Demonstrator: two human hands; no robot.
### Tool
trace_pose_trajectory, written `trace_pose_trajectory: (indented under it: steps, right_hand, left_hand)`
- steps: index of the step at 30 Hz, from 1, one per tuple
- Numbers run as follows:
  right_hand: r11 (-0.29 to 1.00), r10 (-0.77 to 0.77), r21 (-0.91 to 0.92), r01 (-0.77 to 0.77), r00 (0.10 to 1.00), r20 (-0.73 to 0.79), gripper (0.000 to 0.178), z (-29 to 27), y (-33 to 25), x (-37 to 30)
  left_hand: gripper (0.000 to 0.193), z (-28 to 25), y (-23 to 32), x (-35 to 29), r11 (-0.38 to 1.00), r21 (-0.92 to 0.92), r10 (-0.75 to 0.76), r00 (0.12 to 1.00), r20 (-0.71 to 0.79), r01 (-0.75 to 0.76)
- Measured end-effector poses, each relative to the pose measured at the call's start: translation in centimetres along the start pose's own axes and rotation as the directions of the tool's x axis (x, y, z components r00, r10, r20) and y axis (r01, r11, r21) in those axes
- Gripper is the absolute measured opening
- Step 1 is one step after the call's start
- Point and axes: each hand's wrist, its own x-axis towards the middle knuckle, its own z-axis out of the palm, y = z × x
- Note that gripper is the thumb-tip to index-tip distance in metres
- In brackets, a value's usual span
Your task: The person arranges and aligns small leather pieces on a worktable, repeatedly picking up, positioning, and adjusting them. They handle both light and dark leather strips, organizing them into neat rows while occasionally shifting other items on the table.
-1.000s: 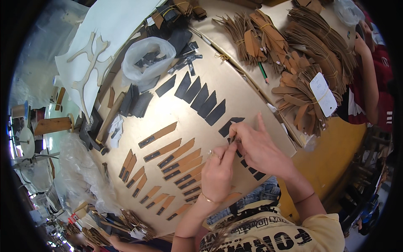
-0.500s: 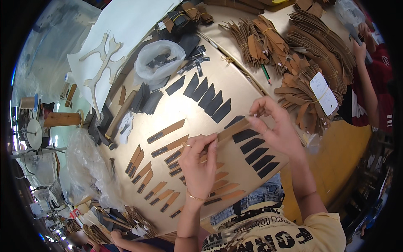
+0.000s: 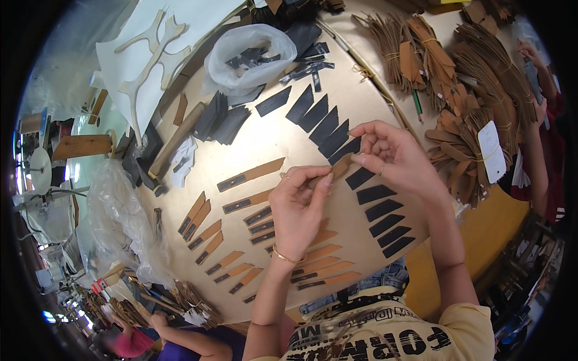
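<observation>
A brown leather strip (image 3: 342,168) is stretched between my two hands above the table. My left hand (image 3: 297,207) pinches its left end between thumb and fingers; my right hand (image 3: 394,157) pinches the other end near the black pieces. Black slant-ended pieces (image 3: 326,112) lie in a curved row beyond and right of my hands. Brown strips (image 3: 262,171), each with a small dark patch at one end, are spread to the left of and below my left hand, which partly hides several of them.
A clear plastic bag (image 3: 251,54) holds black scraps at the back, beside a stack of black pieces (image 3: 221,120) and a wooden-handled hammer (image 3: 176,139). Tied bundles of brown strips (image 3: 482,90) and a green pencil (image 3: 417,105) lie right. Other people's arms (image 3: 539,132) show at the right edge.
The view has shifted, so the table's contents sit differently in it. Both hands still pinch the strip, and they now look slightly closer together, with less of it showing between them.
</observation>
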Motion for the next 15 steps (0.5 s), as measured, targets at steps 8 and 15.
trace_pose_trajectory:
  steps: [8,15]
  right_hand:
    - [0.997,-0.067,0.035,0.066,0.997,0.024,0.023,-0.4,-0.5,-0.8]
    - [0.996,-0.058,0.069,0.053,0.996,0.067,0.017,0.4,-1.1,-1.0]
  left_hand:
    - [0.011,-0.1,0.6,-0.3,0.96,0.261,0.105,0.994,-0.011,-0.098]
    - [0.012,-0.4,1.7,-1.9,0.934,0.262,0.234,0.97,0.067,-0.243]
